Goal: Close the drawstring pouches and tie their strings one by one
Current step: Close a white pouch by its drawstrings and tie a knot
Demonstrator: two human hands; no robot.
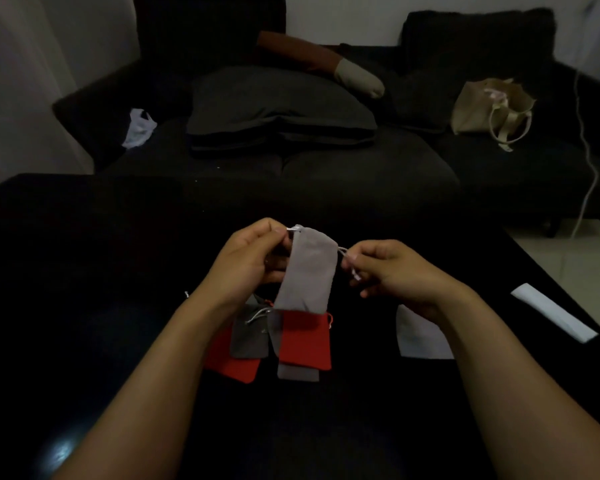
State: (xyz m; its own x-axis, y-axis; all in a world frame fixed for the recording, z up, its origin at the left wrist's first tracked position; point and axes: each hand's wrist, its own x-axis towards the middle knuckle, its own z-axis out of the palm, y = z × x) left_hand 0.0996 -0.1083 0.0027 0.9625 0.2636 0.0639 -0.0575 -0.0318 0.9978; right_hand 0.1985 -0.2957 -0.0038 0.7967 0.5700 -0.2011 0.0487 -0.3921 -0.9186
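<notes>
A long light grey drawstring pouch (307, 271) hangs between my hands above the black table (84, 258). My left hand (253, 254) pinches the white string at the pouch's top left corner. My right hand (392, 268) pinches the string at its top right corner, with a short end sticking out between the fingers. Below, on the table, lies a pile of pouches: a red pouch (305, 341), a dark grey pouch (252, 336) with a loose string, another red pouch (231, 362) under it, and a grey pouch (297, 372) at the bottom.
A pale flat pouch (420, 336) lies under my right wrist, and a white strip (555, 311) lies near the table's right edge. Behind the table stands a dark sofa (361, 161) with cushions, a beige tote bag (489, 109) and a white plastic bag (139, 128).
</notes>
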